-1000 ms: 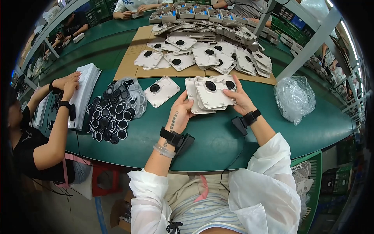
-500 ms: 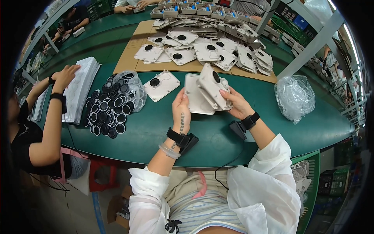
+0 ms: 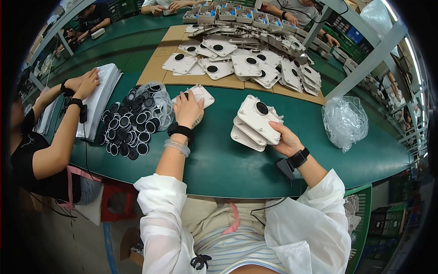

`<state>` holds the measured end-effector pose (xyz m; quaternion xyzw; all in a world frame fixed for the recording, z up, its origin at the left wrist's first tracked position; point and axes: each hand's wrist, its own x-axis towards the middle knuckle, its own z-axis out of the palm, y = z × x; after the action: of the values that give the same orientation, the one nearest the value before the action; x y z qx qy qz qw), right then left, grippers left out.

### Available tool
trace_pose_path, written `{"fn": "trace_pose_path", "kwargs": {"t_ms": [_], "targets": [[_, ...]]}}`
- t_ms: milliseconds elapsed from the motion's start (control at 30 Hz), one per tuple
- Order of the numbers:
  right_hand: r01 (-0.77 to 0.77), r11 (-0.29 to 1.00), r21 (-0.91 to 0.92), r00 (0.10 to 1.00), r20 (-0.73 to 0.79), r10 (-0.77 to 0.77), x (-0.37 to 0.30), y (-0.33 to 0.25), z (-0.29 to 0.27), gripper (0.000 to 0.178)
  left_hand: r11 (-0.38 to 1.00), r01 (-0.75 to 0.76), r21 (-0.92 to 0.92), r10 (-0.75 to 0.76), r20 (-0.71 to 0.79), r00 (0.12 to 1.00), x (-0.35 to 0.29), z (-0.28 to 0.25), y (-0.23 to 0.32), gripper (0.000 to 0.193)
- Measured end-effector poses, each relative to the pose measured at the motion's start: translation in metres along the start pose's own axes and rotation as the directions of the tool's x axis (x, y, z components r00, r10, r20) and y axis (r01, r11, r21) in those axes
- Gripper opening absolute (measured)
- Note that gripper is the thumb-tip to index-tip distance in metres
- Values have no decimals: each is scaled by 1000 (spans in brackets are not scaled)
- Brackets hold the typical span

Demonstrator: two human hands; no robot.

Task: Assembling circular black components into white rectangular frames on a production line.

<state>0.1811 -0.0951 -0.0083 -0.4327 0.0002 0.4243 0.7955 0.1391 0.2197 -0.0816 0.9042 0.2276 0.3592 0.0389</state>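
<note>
In my right hand (image 3: pixel 288 140) is a small stack of white plastic covers (image 3: pixel 258 122), tilted above the table; the top one carries a round black disc. My thumb lies over the stack's right edge, and the fingers beneath are hidden. My left hand (image 3: pixel 188 111) reaches over a single white cover (image 3: pixel 205 95) on the green table, its fingers spread and touching the cover's left part. Just left of that hand lies a heap of black discs with pale rims (image 3: pixel 130 123), partly in a clear plastic bag (image 3: pixel 165 102).
Many white covers (image 3: pixel 246 64) are piled on a cardboard sheet (image 3: pixel 153 64), with grey trays of parts (image 3: pixel 226 14) behind. A clear bag (image 3: pixel 345 122) sits at the right beside a metal post (image 3: pixel 360 68). At left a co-worker's hands rest on white sheets (image 3: pixel 102 91).
My left hand has let go of the covers and moved left onto the single cover. My right hand now holds the stack alone, slightly lower. The co-worker's hands have come together on the sheets.
</note>
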Motion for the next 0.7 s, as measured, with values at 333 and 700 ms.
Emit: {"fn": "trace_pose_path", "kwargs": {"t_ms": [333, 700], "targets": [[25, 997, 72, 988, -151, -13, -20, 5, -15, 49, 966, 249, -68, -154, 625, 766, -3, -77, 62, 77], [97, 994, 51, 993, -76, -93, -15, 15, -1, 50, 187, 732, -655, 164, 756, 634, -54, -59, 84, 65]]}}
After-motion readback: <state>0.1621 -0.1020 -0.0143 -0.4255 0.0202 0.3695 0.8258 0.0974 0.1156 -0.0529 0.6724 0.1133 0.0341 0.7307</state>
